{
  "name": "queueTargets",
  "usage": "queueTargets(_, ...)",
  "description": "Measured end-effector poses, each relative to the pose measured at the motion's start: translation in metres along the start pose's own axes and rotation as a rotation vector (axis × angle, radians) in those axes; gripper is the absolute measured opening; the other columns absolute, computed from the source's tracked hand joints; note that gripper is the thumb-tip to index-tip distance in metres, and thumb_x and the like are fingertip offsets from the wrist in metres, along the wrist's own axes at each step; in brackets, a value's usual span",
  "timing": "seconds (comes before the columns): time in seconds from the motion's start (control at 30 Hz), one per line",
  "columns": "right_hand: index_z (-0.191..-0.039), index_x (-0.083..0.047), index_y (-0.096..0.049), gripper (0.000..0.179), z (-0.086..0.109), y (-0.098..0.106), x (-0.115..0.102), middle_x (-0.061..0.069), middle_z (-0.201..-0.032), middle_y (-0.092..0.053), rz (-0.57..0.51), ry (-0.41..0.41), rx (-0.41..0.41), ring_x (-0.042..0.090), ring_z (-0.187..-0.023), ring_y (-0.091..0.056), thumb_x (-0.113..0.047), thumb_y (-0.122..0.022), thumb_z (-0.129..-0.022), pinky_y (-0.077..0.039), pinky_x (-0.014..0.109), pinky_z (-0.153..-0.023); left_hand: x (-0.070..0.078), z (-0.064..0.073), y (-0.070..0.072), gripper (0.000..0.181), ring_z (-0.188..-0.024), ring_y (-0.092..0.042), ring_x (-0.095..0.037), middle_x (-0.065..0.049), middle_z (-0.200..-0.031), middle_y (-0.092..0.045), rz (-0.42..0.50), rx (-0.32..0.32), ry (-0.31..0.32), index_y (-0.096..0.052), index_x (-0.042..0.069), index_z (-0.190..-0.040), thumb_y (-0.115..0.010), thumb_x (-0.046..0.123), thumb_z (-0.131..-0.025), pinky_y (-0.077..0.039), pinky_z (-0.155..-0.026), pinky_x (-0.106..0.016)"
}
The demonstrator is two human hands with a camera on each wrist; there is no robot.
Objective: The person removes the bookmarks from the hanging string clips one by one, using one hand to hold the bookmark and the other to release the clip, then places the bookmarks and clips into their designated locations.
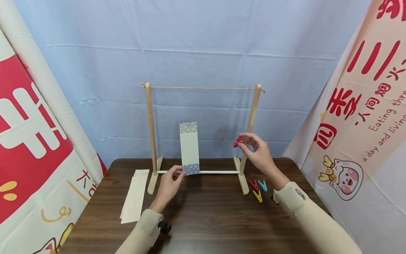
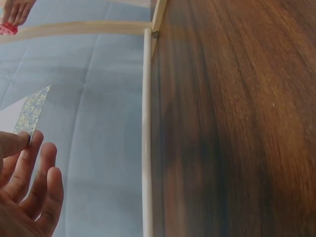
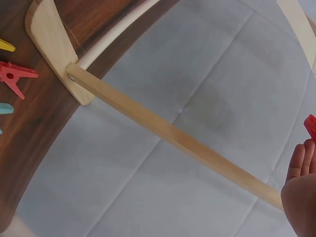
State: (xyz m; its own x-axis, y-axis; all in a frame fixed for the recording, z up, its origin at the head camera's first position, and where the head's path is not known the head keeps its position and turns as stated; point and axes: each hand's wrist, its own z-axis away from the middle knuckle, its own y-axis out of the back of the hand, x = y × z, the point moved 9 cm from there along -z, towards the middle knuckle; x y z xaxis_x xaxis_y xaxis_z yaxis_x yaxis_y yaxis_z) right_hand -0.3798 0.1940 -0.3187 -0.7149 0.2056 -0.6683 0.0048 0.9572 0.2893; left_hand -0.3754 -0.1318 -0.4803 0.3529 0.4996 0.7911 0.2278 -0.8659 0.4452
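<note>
My left hand (image 1: 169, 184) pinches the lower left corner of a tall pale card (image 1: 189, 148) with blue patterned bands at top and bottom. The card stands upright in the air, in front of the wooden frame's white bottom bar (image 1: 219, 172). In the left wrist view the thumb and forefinger (image 2: 35, 140) grip its patterned end. My right hand (image 1: 258, 151) holds a red clothespin (image 1: 238, 141) between thumb and fingertips, beside the frame's right post (image 1: 250, 130). The right wrist view catches only part of that red clothespin (image 3: 311, 127) at its edge.
A string (image 1: 203, 88) runs between the tops of the posts. Red (image 1: 253, 185), blue (image 1: 262, 185) and yellow (image 1: 257, 196) clothespins lie on the brown table (image 1: 209, 222) by the frame's right foot. Pale paper strips (image 1: 134, 197) lie stacked at the left.
</note>
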Motion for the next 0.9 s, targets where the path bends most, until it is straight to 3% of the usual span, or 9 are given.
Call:
queueTargets(0.23,-0.124,0.007,-0.062,0.036,0.012,0.001,0.008,0.029,-0.107,-0.065,-0.003,-0.017,0.008,0.035,-0.095,-0.063,0.009,-0.069,-0.089,-0.052,0.027,-0.090,-0.004,0.004,0.007,0.018,-0.076,-0.066,-0.010,0.005,-0.089,-0.073,-0.016,0.025,-0.020,-0.070,0.015,-0.111,-0.073,0.020,-0.094,-0.055,-0.070,-0.028)
queueTargets(0.53,-0.124,0.012,-0.060,0.036,0.023,0.000,0.013,0.031,-0.110,-0.064,-0.011,-0.029,0.011,0.038,-0.095,-0.062,0.012,-0.068,-0.089,-0.053,0.028,-0.089,-0.010,0.007,0.016,0.017,-0.075,-0.067,-0.011,0.005,-0.087,-0.073,-0.010,0.012,-0.005,-0.070,0.014,-0.111,-0.072,0.019,-0.095,-0.054,-0.070,-0.028)
queueTargets(0.67,-0.126,0.008,-0.061,0.037,0.029,0.000,0.022,0.028,-0.111,-0.064,-0.013,-0.042,0.011,0.034,-0.097,-0.063,0.010,-0.068,-0.090,-0.052,0.027,-0.089,-0.013,0.011,0.019,0.017,-0.076,-0.068,-0.013,0.004,-0.086,-0.074,-0.002,-0.004,0.008,-0.069,0.013,-0.111,-0.071,0.019,-0.095,-0.054,-0.069,-0.028)
queueTargets(0.9,-0.127,0.001,-0.062,0.036,0.042,0.000,0.022,0.027,-0.111,-0.066,0.017,-0.112,0.015,0.039,-0.102,-0.062,0.004,-0.069,-0.091,-0.053,0.031,-0.091,-0.020,0.019,0.026,0.019,-0.075,-0.066,-0.008,0.003,-0.088,-0.074,-0.027,-0.009,0.048,-0.069,0.015,-0.114,-0.070,0.022,-0.096,-0.054,-0.069,-0.027)
